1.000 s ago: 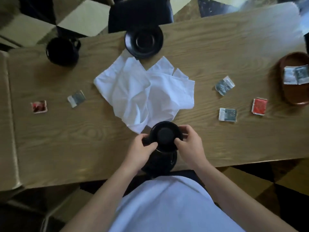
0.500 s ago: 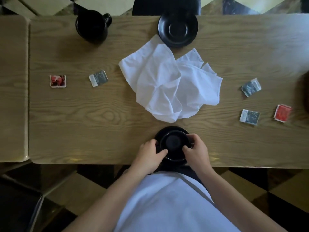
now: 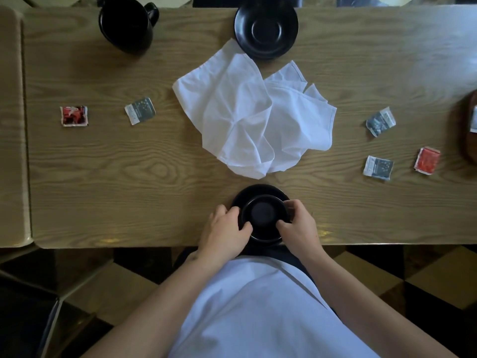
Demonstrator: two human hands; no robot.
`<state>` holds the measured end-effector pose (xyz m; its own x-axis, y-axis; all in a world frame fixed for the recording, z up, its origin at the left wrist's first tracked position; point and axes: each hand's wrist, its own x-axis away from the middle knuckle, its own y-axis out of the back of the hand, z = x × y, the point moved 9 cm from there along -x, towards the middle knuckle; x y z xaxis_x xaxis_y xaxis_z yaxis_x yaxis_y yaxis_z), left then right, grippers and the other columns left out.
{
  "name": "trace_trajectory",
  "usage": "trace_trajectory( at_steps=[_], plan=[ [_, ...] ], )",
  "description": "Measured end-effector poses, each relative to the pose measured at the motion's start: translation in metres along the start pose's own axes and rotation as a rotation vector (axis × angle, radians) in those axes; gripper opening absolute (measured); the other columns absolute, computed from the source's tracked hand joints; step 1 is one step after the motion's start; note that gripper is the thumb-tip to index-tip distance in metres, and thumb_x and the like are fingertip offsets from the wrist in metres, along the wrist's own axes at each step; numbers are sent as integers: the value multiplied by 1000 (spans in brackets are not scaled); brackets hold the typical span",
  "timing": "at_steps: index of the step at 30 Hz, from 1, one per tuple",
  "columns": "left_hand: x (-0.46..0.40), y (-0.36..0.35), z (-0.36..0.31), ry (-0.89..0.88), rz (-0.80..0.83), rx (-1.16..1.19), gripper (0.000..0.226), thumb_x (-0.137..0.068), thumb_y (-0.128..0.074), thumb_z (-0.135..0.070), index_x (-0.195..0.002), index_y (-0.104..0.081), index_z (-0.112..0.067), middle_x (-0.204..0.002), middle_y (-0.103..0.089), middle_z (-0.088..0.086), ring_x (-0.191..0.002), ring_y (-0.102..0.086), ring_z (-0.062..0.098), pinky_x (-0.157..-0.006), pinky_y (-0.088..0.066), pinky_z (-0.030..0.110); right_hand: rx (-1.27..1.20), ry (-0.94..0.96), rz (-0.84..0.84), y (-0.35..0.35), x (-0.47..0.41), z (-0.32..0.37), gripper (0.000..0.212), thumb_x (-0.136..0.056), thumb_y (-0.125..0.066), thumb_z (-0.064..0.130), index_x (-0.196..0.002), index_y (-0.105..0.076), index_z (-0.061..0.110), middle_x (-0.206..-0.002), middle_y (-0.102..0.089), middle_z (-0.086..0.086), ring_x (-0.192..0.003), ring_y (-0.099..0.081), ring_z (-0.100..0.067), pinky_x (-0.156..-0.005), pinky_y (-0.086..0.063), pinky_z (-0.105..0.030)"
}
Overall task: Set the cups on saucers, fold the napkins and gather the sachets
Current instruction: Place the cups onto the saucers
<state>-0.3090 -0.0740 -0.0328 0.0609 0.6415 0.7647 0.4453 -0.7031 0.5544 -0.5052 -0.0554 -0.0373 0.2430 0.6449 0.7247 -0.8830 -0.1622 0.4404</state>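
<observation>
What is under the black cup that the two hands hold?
A black round saucer lies under the black cup, on the wooden table. The left hand and right hand grip the cup; its contact with the saucer is hidden.

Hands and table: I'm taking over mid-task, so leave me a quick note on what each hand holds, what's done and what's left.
Left hand and right hand both grip the black cup, which sits on the near saucer at the table edge.
Done: that cup is on its saucer.
Left: the mug at far left needs to go on the empty far saucer; the white napkins lie crumpled mid-table; five sachets are loose, two on the left and three on the right, bound for the brown tray.
</observation>
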Motion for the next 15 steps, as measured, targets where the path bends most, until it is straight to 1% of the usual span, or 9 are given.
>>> trace_trajectory(
  at_steps=[1,3,6,8,10,11,13,14,15],
  plan=[
    [1,0,0,1,-5,2,31,-91,-49,-47,-103,-56,-20,-112,-47,2,-107,-48,24,-82,-42,34,9,4,8,-1,0,0,37,-82,-60,3,-104,-57,32,-93,-63,22,-85,-59,11,-62,-44,-7],
    [1,1,0,4,-7,13,30,-90,-50,-48,-99,-55,-19,-111,-44,1,-99,-50,22,-78,-42,33,30,6,25,-3,0,1,37,-83,-60,3,-109,-56,30,-94,-62,22,-86,-59,8,-63,-43,-9],
    [0,3,1,0,-7,-17,30,-89,-52,-47,-94,-54,-17,-109,-43,1,-97,-49,22,-80,-45,34,65,1,57,-6,-2,1,36,-83,-59,4,-109,-56,30,-92,-61,22,-84,-58,7,-56,-43,-7],
    [0,3,2,-4,-1,-35,31,-88,-54,-46,-96,-56,-16,-108,-42,1,-95,-50,22,-81,-47,36,92,-5,86,-8,-2,0,35,-83,-59,5,-107,-57,31,-91,-62,21,-82,-57,7,-54,-42,-3],
    [0,2,2,0,7,-24,31,-88,-54,-46,-97,-56,-16,-108,-41,0,-90,-52,22,-79,-48,36,105,-13,99,-8,-2,-2,34,-83,-59,7,-106,-57,32,-91,-63,21,-82,-58,7,-52,-42,-4],
    [1,1,3,-1,5,-20,30,-89,-53,-46,-95,-55,-17,-107,-40,0,-87,-53,22,-76,-48,36,109,-16,101,-9,-2,-2,34,-83,-59,8,-106,-57,33,-91,-63,21,-81,-58,6,-51,-41,-6],
    [0,1,3,-12,-11,-4,28,-91,-53,-45,-89,-53,-17,-106,-40,0,-83,-54,21,-72,-45,33,119,-17,97,-8,-2,-2,34,-83,-58,8,-105,-57,33,-90,-62,22,-81,-58,6,-54,-39,-8],
    [0,0,2,-21,-21,21,27,-92,-53,-44,-89,-54,-16,-107,-41,0,-82,-54,20,-71,-45,32,122,-19,93,-8,-3,-1,34,-82,-58,8,-104,-57,33,-89,-62,21,-81,-58,5,-57,-40,-11],
    [-1,1,2,-31,-31,54,27,-94,-54,-43,-94,-56,-16,-109,-43,0,-83,-55,19,-72,-44,31,122,-22,90,-8,-4,-2,34,-82,-57,7,-104,-58,33,-89,-62,21,-81,-58,5,-59,-41,-13]
  ],
)
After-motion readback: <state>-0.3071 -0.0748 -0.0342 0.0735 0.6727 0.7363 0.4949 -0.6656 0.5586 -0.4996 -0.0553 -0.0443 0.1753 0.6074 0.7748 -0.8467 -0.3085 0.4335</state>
